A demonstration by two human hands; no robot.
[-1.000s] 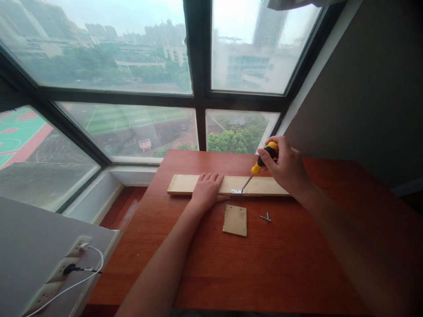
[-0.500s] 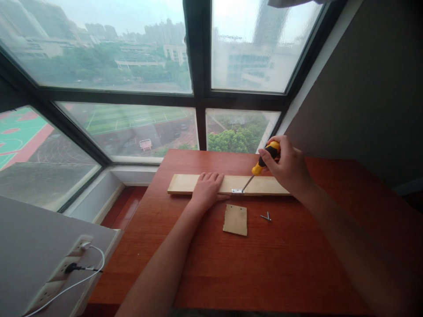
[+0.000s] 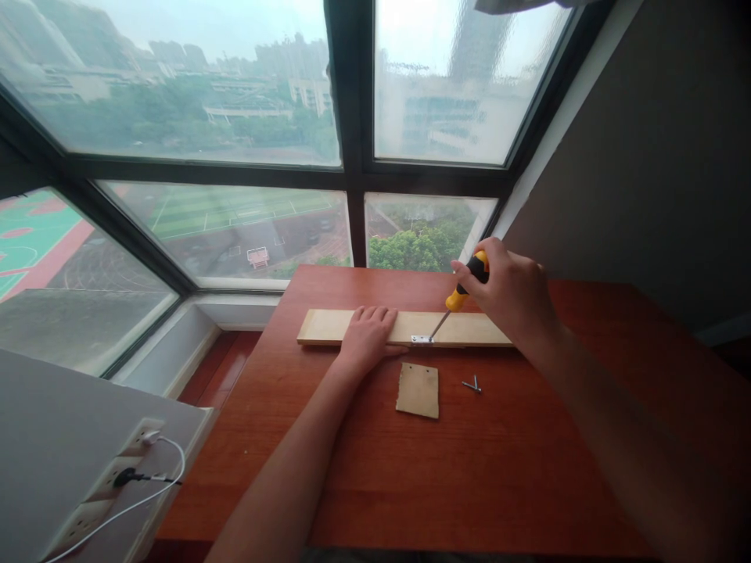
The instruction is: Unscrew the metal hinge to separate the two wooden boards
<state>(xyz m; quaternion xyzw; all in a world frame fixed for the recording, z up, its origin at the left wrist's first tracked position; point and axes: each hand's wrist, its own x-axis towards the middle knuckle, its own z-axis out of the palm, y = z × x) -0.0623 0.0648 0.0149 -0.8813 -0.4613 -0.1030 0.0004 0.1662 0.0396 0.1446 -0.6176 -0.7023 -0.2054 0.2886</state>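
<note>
A pale wooden board (image 3: 451,324) lies lengthwise across the table. My left hand (image 3: 369,336) grips it left of its middle, fingers over the top and thumb along the front edge. My right hand (image 3: 510,285) is wrapped around the yellow-and-black handle of a screwdriver (image 3: 461,295), tilted with its shaft pointing down and left. The screwdriver's tip meets the right end of a small metal hinge (image 3: 421,339) at the board's front edge. Whatever screw head is under the tip is too small to make out. My right hand and forearm hide the board's right end.
In front of the board lie a small brown cardboard piece (image 3: 418,391) with two holes and a few loose screws (image 3: 472,385). The reddish-brown table (image 3: 375,485) reaches to the window (image 3: 352,176). Plugged cables hang from wall sockets (image 3: 114,477) at lower left.
My right hand has turned on the screwdriver handle and shifted slightly, its knuckles rolled further over. The left hand, board and hinge stay where they were.
</note>
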